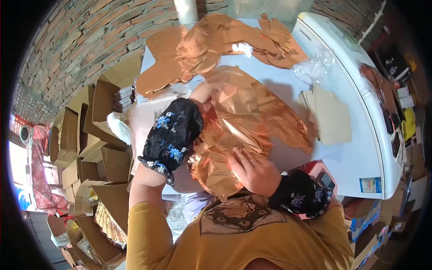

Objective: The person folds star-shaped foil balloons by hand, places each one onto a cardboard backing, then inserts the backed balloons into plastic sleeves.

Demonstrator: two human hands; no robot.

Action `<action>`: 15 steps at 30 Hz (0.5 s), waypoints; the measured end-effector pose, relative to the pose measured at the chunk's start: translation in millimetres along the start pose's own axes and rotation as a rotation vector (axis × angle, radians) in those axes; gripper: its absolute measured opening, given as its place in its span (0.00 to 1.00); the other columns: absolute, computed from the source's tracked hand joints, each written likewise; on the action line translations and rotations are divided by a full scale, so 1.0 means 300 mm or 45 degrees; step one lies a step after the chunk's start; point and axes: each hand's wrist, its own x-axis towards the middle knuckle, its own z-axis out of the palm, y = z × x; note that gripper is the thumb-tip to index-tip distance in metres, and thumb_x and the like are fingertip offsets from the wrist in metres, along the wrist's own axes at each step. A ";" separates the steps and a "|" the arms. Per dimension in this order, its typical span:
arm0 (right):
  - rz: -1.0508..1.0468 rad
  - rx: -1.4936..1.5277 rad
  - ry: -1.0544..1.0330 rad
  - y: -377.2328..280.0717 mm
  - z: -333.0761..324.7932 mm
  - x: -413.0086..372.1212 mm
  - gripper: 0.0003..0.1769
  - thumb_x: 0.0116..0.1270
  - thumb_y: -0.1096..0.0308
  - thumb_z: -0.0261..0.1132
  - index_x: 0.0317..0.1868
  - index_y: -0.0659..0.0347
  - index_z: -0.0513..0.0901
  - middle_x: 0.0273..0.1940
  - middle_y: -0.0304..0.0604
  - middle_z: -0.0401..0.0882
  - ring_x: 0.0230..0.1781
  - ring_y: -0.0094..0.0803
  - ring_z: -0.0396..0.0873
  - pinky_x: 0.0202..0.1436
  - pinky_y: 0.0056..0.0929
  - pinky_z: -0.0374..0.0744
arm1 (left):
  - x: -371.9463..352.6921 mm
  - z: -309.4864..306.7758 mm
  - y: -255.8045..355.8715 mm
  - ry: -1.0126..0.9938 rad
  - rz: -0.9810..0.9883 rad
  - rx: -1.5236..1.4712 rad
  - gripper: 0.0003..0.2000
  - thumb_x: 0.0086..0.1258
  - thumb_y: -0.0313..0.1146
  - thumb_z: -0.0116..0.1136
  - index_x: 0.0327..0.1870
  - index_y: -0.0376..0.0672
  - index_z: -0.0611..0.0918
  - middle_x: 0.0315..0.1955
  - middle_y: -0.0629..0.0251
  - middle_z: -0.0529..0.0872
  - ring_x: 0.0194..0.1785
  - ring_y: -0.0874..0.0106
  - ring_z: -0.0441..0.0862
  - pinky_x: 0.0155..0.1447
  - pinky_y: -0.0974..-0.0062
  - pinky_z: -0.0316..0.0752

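A crinkled copper-coloured foil sheet (243,108) lies over the near part of the white table (360,153), its lower end close to my chest. My right hand (254,173) rests on the foil's lower part, palm down with its fingers extended. At the foil's upper left is my left hand (204,96), partly blurred; its fingertips are hidden, so its grip cannot be made out. Farther back lie more flat copper foil pieces (198,49), overlapping one another.
Clear crumpled plastic (313,66) and cream paper sheets (330,117) lie on the right. A white appliance-like edge (351,67) runs beyond them. Open cardboard boxes (112,166) crowd the left side. Part of a pink object (317,170) shows beside my right forearm.
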 end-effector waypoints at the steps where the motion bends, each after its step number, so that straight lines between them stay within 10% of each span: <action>1: 0.052 0.021 -0.011 -0.009 0.008 -0.017 0.21 0.65 0.66 0.65 0.57 0.65 0.80 0.52 0.54 0.84 0.50 0.42 0.86 0.54 0.34 0.84 | 0.026 0.014 -0.020 0.069 -0.023 0.049 0.14 0.75 0.30 0.57 0.58 0.38 0.79 0.49 0.62 0.87 0.50 0.68 0.85 0.55 0.63 0.83; 15: 0.036 0.192 -0.051 -0.048 0.109 -0.086 0.21 0.65 0.66 0.58 0.54 0.72 0.76 0.53 0.70 0.79 0.45 0.54 0.84 0.50 0.43 0.83 | 0.279 -0.103 0.006 0.648 0.348 1.059 0.11 0.70 0.29 0.62 0.51 0.36 0.82 0.43 0.60 0.88 0.42 0.62 0.86 0.47 0.61 0.82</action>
